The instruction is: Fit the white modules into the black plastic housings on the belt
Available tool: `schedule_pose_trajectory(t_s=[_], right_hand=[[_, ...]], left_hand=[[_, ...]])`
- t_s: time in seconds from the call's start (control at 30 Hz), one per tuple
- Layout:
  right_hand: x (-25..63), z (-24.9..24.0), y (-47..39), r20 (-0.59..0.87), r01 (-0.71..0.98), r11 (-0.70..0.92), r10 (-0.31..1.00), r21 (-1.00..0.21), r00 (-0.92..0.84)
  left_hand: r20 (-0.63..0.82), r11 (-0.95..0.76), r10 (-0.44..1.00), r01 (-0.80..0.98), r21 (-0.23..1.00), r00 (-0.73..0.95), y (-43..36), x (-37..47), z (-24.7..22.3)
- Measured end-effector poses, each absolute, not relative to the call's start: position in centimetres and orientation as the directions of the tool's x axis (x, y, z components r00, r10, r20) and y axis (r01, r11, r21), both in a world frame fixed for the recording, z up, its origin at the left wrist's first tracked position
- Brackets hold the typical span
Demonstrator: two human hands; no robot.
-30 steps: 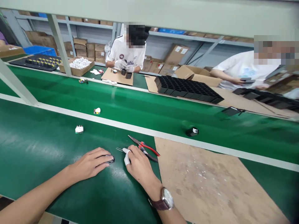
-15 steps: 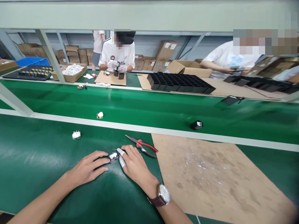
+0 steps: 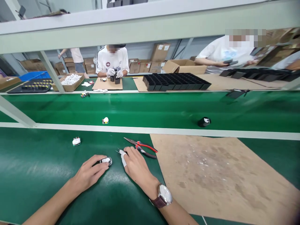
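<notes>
A small black-and-white part sits between the thumb and fingers of my left hand, low over the green bench. To its right, apart from it, is my right hand, with white covers on two fingers and a watch on the wrist. Its fingers are closed on a thin pointed metal tool; only the tip shows. Pliers with red and black handles lie just beyond my right hand. A white-topped circuit piece rests on the bench further left.
Brown cardboard covers the bench at right. Behind a white rail, a green belt carries a white-topped piece and a black case. Two people work across it, near a block of black cases. A shelf beam crosses above.
My left hand has taken hold of the small part and drawn it left, away from my right hand. The view has tilted up, and items on the belt have shifted right.
</notes>
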State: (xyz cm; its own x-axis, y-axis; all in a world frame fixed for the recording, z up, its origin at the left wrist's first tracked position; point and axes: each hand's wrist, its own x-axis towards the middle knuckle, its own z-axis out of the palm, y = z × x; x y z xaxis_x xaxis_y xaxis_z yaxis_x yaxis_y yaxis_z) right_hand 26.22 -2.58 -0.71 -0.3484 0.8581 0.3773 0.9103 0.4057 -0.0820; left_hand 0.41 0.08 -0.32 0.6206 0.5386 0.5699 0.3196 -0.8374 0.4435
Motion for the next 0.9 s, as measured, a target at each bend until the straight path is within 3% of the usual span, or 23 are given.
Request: schedule_pose_trajectory(t_s=[0.07,0.13,0.2,0.27,0.33,0.4,0.47,0.53,0.63,0.8,0.9], right_hand=[[26.1,-0.7,-2.5,0.372,0.914,0.401,0.859,-0.063,-0.351],[26.0,-0.7,-2.6,0.363,0.915,0.4,0.862,-0.055,-0.355],[25.8,-0.7,-2.6,0.361,0.914,0.402,0.862,-0.06,-0.356],[25.8,-0.7,-2.7,0.366,0.912,0.406,0.859,-0.061,-0.358],[25.8,-0.8,-2.7,0.374,0.91,0.411,0.854,-0.061,-0.361],[25.8,-0.9,-2.7,0.384,0.909,0.412,0.85,-0.058,-0.361],[25.7,-1.0,-2.6,0.388,0.911,0.411,0.846,-0.04,-0.365],[25.7,-1.2,-2.5,0.393,0.913,0.407,0.843,-0.018,-0.368],[25.7,-1.7,-2.4,0.418,0.918,0.396,0.834,-0.001,-0.359],[25.7,-2.0,-2.4,0.447,0.922,0.386,0.822,0.018,-0.353],[25.6,-2.0,-2.4,0.457,0.924,0.383,0.82,0.009,-0.345]], left_hand=[[0.537,-0.818,0.559,0.313,0.482,0.632,0.1,0.5,-0.3],[0.485,-0.725,0.658,0.31,0.615,0.577,0.3,0.7,-0.2],[0.327,-0.458,0.842,0.249,0.853,0.43,0.6,1.0,0.1],[0.049,-0.067,0.958,0.054,0.996,0.284,1.2,1.1,0.6],[-0.172,0.21,0.959,-0.155,0.965,0.227,1.6,1.0,1.2],[-0.248,0.297,0.945,-0.245,0.923,0.212,2.0,0.8,1.7],[-0.217,0.255,0.951,-0.161,0.953,0.221,2.5,0.8,2.1],[-0.099,0.085,0.968,0.07,0.994,0.232,3.7,0.9,2.5],[0.092,-0.164,0.973,0.355,0.92,0.211,7.7,0.7,3.5],[0.252,-0.207,0.968,0.591,0.78,0.007,17.0,-1.3,6.0],[0.31,-0.204,0.95,0.697,0.687,-0.027,19.8,-1.5,6.3]])
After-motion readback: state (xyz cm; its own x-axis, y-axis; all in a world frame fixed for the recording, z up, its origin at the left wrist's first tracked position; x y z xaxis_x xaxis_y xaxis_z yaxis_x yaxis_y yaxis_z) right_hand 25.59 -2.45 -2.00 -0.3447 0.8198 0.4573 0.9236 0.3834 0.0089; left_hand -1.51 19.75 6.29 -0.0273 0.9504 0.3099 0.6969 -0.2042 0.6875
